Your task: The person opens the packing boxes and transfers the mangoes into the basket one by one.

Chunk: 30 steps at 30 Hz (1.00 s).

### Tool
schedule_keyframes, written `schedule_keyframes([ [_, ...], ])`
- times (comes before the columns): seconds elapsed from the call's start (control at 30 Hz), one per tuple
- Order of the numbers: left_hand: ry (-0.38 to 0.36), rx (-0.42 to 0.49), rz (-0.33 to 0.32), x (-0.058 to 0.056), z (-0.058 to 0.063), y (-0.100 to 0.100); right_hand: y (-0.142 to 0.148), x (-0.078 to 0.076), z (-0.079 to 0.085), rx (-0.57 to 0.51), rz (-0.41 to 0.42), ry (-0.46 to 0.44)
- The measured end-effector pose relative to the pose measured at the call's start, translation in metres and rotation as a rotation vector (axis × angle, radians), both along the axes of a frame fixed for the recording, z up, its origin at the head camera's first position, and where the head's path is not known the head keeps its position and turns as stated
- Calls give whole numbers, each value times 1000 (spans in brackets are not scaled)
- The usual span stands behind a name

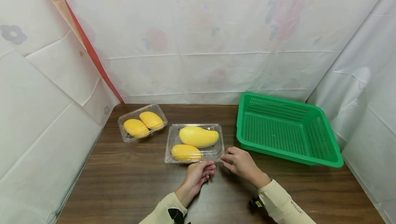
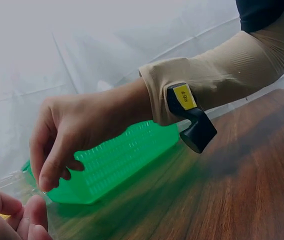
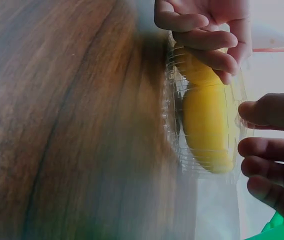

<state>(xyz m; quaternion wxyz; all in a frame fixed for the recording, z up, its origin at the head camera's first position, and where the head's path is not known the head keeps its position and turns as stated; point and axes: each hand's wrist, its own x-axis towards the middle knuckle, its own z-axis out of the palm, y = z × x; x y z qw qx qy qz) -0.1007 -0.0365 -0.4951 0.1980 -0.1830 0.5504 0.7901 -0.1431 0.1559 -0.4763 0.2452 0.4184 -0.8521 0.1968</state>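
A clear plastic clamshell box (image 1: 213, 155) lies on the table with two yellow mangoes (image 1: 198, 137) inside. Its lid appears to be down over the fruit. At the box's front edge is my left hand (image 1: 198, 176), palm turned inward and fingers loosely bent, holding nothing. My right hand (image 1: 241, 162) is at the front right corner, its fingertips touching the rim. In the right wrist view the right thumb and fingers (image 3: 269, 150) stand apart beside the rim, and the mango (image 3: 207, 127) shows through the plastic wall.
Behind and left lies a second clear box (image 1: 125, 136) with two mangoes in it. A green perforated basket (image 1: 272, 127) stands on the right, close to my right hand. White sheeting (image 1: 198, 45) walls off the back and sides of the wooden table (image 1: 123, 182).
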Motion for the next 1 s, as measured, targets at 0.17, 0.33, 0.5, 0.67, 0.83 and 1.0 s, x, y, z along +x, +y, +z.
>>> schedule_keyframes([
  [0.17, -5, -12, 19, 1, 1, 2, 1, 2, -1, 4, 17, 37],
  [0.33, 8, -16, 56, 3, 5, 3, 1, 0, 0, 7, 33, 47],
  [0.5, 48, -36, 63, 5, 6, 5, 0, 0, 1, 5, 89, 19],
  [0.67, 69, -28, 50, 5, 3, 7, -3, 1, 1, 9, 122, 7],
  [0.83, 77, -44, 91, 5, 3, 12, -6, 2, 1, 5, 125, 21],
  [1.0, 104, -79, 132, 6, 3, 17, -7, 2, 2, 4, 121, 19],
])
